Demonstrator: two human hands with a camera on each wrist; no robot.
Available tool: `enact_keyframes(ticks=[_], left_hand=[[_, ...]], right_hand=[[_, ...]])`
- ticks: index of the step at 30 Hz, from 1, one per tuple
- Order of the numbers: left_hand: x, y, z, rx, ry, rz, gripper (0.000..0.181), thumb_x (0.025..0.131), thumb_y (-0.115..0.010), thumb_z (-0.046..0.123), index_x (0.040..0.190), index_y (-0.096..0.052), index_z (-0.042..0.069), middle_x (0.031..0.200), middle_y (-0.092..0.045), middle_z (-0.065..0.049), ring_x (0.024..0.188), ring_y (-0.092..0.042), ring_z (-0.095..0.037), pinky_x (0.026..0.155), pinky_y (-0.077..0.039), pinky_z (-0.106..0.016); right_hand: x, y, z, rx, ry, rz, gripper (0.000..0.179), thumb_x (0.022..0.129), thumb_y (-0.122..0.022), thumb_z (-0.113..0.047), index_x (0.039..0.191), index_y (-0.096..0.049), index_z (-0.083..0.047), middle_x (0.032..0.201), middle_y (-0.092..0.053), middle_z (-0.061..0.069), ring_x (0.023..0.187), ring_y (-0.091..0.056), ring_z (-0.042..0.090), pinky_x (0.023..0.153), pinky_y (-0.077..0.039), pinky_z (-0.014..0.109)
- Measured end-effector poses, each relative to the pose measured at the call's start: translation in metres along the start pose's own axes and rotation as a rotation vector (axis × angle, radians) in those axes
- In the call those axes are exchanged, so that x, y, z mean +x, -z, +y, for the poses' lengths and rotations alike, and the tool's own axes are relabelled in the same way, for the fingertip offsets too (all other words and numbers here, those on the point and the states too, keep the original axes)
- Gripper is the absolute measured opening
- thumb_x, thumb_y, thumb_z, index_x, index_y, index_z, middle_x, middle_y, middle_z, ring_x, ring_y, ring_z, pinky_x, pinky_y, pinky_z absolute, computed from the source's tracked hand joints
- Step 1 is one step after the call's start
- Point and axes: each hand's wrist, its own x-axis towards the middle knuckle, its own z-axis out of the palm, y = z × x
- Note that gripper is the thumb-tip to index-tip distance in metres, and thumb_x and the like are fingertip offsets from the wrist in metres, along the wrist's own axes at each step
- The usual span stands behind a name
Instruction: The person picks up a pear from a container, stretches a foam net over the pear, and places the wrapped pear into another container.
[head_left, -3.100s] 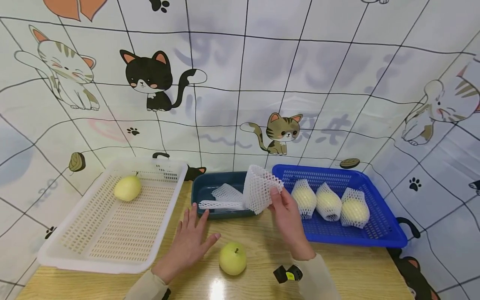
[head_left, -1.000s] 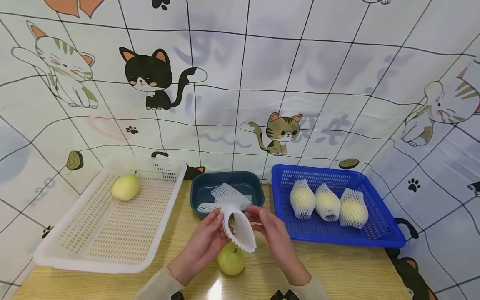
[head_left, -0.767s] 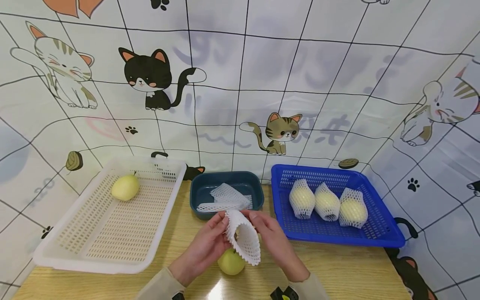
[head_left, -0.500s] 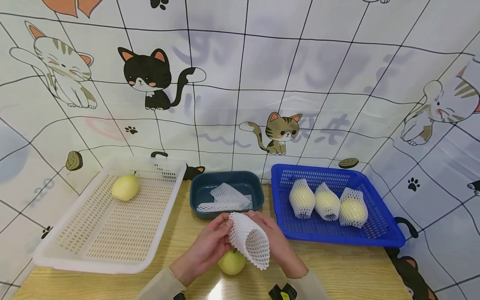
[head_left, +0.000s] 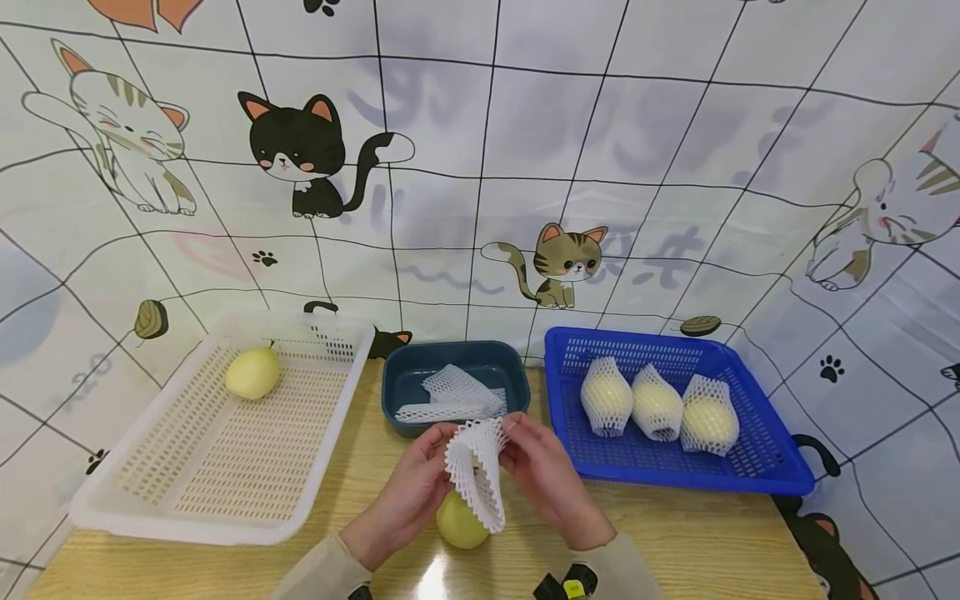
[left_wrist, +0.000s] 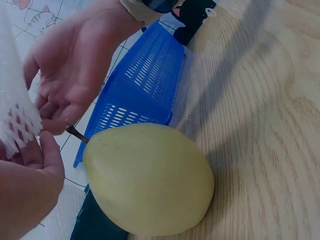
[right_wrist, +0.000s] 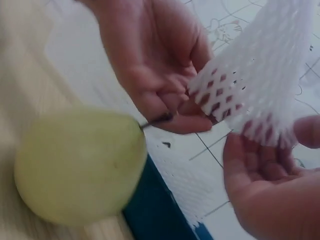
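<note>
A white foam net sleeve (head_left: 491, 458) is held between both hands, its open mouth facing down and toward me. My left hand (head_left: 405, 500) grips the left side of its rim, thumb against the mesh. On the opposite side, my right hand (head_left: 551, 487) pinches the upper edge between thumb and fingers. Just below sits a bare yellow-green pear (head_left: 457, 527) on the table, partly covered by the net in the head view. Both wrist views show the pear (left_wrist: 150, 180) whole, its stem toward the hands and apart from the net (right_wrist: 250, 75).
A white basket (head_left: 311, 492) at left holds one bare pear (head_left: 253, 373). Behind the hands, a teal tray (head_left: 390, 383) contains more foam nets (head_left: 457, 392). The blue basket (head_left: 750, 475) at right holds three net-wrapped pears (head_left: 656, 402). A cat-patterned sheet (head_left: 450, 208) hangs behind.
The right hand has brought the net from above the teal tray to over the pear. The left hand has left the tray's edge and taken hold too. The net's mouth has since swung from right to left.
</note>
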Motion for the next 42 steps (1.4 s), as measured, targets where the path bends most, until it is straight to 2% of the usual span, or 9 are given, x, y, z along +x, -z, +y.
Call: enact_keyframes(ticks=[4, 8, 14, 18, 22, 27, 33, 38, 42], left_hand=[[-0.001, 0.000, 0.000, -0.047, -0.008, 0.017, 0.021, 0.110, -0.048, 0.011, 0.129, -0.051, 0.002, 0.127, -0.062, -0.005, 0.112, -0.063, -0.017, 0.101, -0.052, -0.035], [-0.001, 0.000, 0.001, -0.108, 0.000, 0.025, 0.019, 0.111, -0.044, 0.010, 0.127, -0.051, 0.001, 0.126, -0.060, -0.006, 0.113, -0.062, -0.018, 0.104, -0.051, -0.038], [-0.001, -0.001, 0.004, -0.194, 0.040, 0.001, 0.016, 0.112, -0.044, 0.015, 0.123, -0.051, 0.005, 0.115, -0.061, -0.004, 0.097, -0.063, -0.013, 0.090, -0.056, -0.032], [-0.002, -0.001, 0.007, -0.217, 0.051, -0.017, 0.016, 0.113, -0.043, 0.017, 0.123, -0.048, 0.005, 0.116, -0.059, -0.005, 0.097, -0.062, -0.013, 0.082, -0.056, -0.027], [-0.005, 0.000, 0.010, -0.239, 0.064, -0.046, 0.013, 0.112, -0.042, 0.017, 0.118, -0.048, 0.007, 0.114, -0.058, -0.005, 0.098, -0.062, -0.013, 0.081, -0.055, -0.027], [-0.010, 0.002, 0.010, -0.177, 0.087, -0.080, 0.011, 0.108, -0.047, 0.012, 0.118, -0.049, 0.009, 0.114, -0.059, -0.002, 0.101, -0.059, -0.013, 0.085, -0.051, -0.027], [-0.016, 0.008, 0.005, -0.027, 0.089, -0.054, 0.019, 0.105, -0.055, 0.007, 0.122, -0.048, 0.003, 0.109, -0.065, -0.002, 0.095, -0.063, -0.011, 0.083, -0.054, -0.026], [-0.021, 0.012, -0.001, 0.049, 0.077, -0.029, 0.021, 0.106, -0.054, 0.007, 0.125, -0.047, 0.001, 0.106, -0.065, -0.001, 0.086, -0.065, -0.010, 0.074, -0.057, -0.024], [-0.023, 0.013, -0.005, 0.103, 0.073, 0.032, 0.022, 0.106, -0.051, 0.004, 0.126, -0.044, -0.001, 0.109, -0.062, -0.003, 0.090, -0.062, -0.012, 0.073, -0.055, -0.024]], right_hand=[[-0.002, -0.001, 0.003, 0.180, 0.025, -0.008, 0.023, 0.113, -0.041, -0.017, 0.103, -0.063, -0.016, 0.097, -0.062, -0.002, 0.085, -0.060, 0.012, 0.080, -0.053, 0.025], [-0.004, -0.001, 0.004, 0.248, 0.029, -0.038, 0.024, 0.114, -0.039, -0.022, 0.107, -0.061, -0.016, 0.089, -0.063, -0.002, 0.075, -0.061, 0.012, 0.074, -0.054, 0.025], [-0.006, 0.002, 0.004, 0.227, -0.042, -0.107, 0.027, 0.114, -0.040, -0.028, 0.104, -0.063, -0.018, 0.083, -0.060, -0.004, 0.067, -0.056, 0.009, 0.067, -0.053, 0.024], [-0.006, 0.004, 0.003, 0.162, -0.098, -0.168, 0.026, 0.113, -0.043, -0.027, 0.099, -0.062, -0.017, 0.077, -0.053, -0.005, 0.065, -0.048, 0.007, 0.062, -0.044, 0.020], [-0.007, 0.004, 0.004, 0.113, -0.084, -0.176, 0.014, 0.111, -0.048, -0.018, 0.101, -0.059, -0.017, 0.077, -0.050, -0.007, 0.068, -0.044, 0.005, 0.062, -0.039, 0.018], [-0.011, 0.003, 0.008, 0.018, -0.038, -0.119, 0.017, 0.105, -0.051, -0.003, 0.104, -0.059, -0.018, 0.080, -0.050, -0.006, 0.070, -0.044, 0.007, 0.064, -0.039, 0.019], [-0.017, 0.001, 0.014, -0.162, -0.105, 0.017, 0.016, 0.100, -0.052, 0.001, 0.114, -0.056, -0.008, 0.088, -0.055, 0.000, 0.077, -0.051, 0.010, 0.068, -0.047, 0.022], [-0.020, -0.003, 0.021, -0.242, -0.117, 0.024, 0.026, 0.093, -0.054, 0.005, 0.119, -0.051, 0.005, 0.097, -0.056, 0.003, 0.088, -0.052, 0.015, 0.074, -0.048, 0.025], [-0.021, -0.003, 0.029, -0.269, -0.108, 0.033, 0.029, 0.094, -0.056, 0.005, 0.122, -0.050, 0.008, 0.104, -0.058, 0.004, 0.096, -0.053, 0.017, 0.079, -0.049, 0.026]])
